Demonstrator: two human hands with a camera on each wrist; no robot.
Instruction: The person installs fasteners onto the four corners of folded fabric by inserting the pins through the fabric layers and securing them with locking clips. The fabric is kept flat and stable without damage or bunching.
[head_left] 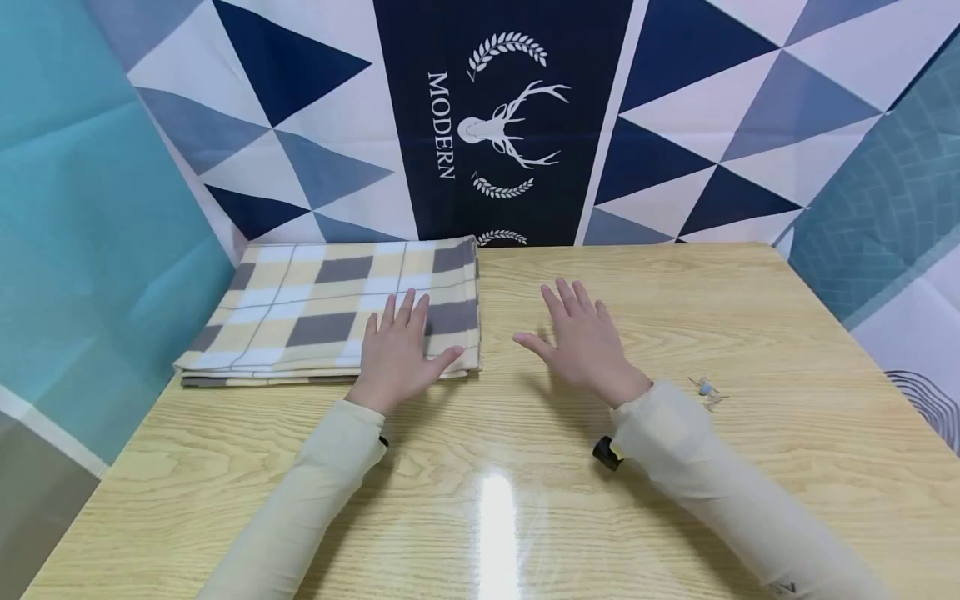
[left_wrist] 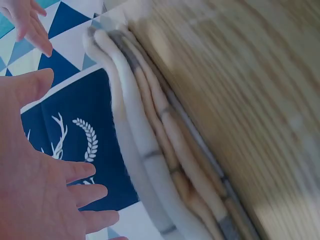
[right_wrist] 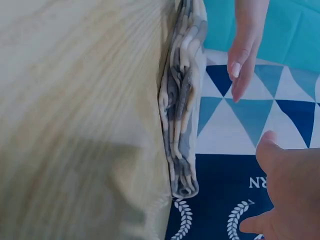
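Note:
A folded plaid blanket in cream, white and grey lies at the table's far left, its layered edge showing in both wrist views. My left hand is held over the blanket's near right part, fingers straight and spread, palm down. To the right of the blanket, my right hand hovers above the bare wood, its fingers extended and thumb pointing left toward the blanket. Neither hand holds anything. In the left wrist view the blanket's stacked folds appear beside the open palm.
The wooden table stretches under both arms. Small thin bits with a blue piece lie right of the right wrist. A patterned cloth with a deer print hangs behind the table, and a teal cloth hangs at the left.

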